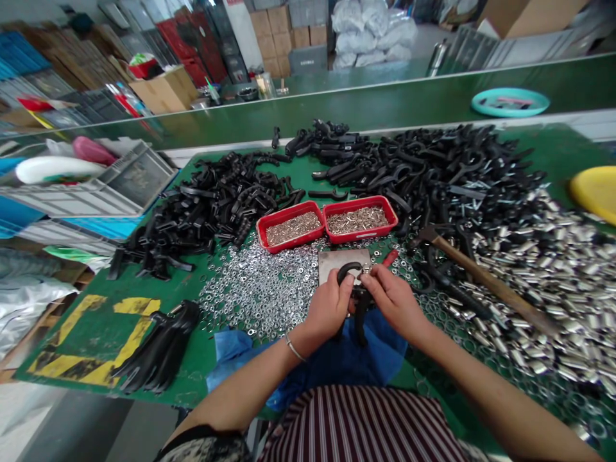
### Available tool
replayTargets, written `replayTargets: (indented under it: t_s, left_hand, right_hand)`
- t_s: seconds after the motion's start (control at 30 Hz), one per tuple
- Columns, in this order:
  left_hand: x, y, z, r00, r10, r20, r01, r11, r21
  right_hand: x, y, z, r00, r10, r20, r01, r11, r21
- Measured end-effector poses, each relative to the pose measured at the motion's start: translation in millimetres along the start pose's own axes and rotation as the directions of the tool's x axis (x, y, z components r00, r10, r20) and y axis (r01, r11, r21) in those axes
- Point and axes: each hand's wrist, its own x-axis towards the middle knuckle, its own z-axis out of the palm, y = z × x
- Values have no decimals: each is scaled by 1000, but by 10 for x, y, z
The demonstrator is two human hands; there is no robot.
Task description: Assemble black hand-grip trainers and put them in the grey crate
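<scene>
My left hand (329,304) is closed around a curved black plastic handle part (350,268), just over the near edge of a square metal plate (332,260). My right hand (391,296) pinches at the same black part from the other side, thumb and forefinger together by a small shiny piece too small to name. Black legs of the part hang below my fingers over a blue cloth (317,369). Behind the plate stand two red trays, the left tray (290,245) with tiny rivet-like pieces, the right tray (363,235) with longer pins.
Loose metal washers (262,289) spread to the left of the plate. Heaps of black plastic parts (226,192) lie further back. A hammer (495,282) rests on the right beside many shiny metal cylinders (572,282). Finished-looking black pieces (161,350) lie at front left near yellow tape.
</scene>
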Motion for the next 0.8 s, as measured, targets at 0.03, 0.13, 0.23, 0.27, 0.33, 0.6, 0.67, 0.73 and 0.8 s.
replayTargets:
  t_s: [0.03, 0.13, 0.23, 0.27, 0.33, 0.6, 0.67, 0.73, 0.8]
  left_hand:
    - [-10, 8, -31, 1000, 6, 18, -7, 999, 47]
    - [-53, 34, -137, 992, 31, 124, -49, 989, 139]
    - [-116, 28, -236, 959, 61, 278, -112, 979, 169]
    - [-141, 21, -265, 942, 75, 326, -137, 976, 170]
    - [-203, 14, -321, 903, 117, 413, -196, 969, 153]
    - [-535, 287, -546, 768, 235, 596, -351, 933, 84]
    - [-489, 300, -556, 758, 231, 610, -359, 929, 94]
    - [-328, 224, -520, 765, 210, 609, -331, 939, 92]
    - [-76, 80, -445, 792, 198, 578, -300, 950, 85]
  right_hand:
    - [9, -19, -38, 999, -1, 34, 1, 1000, 13]
    - [11, -63, -155, 984, -4, 176, -4, 999, 45]
    - [-61, -84, -195, 936, 55, 349, -114, 982, 150]
    - [-102, -91, -184, 913, 82, 399, -174, 964, 202]
    - [-196, -123, -147, 886, 106, 452, -251, 929, 273]
    - [-599, -516, -298, 859, 23, 512, -142, 970, 195]
    - [-602, -525, -312, 858, 37, 512, -144, 975, 171]
    - [-486, -442, -263, 882, 60, 468, -130, 984, 119]
    - [-241, -292, -203, 894, 101, 435, -109, 994, -9]
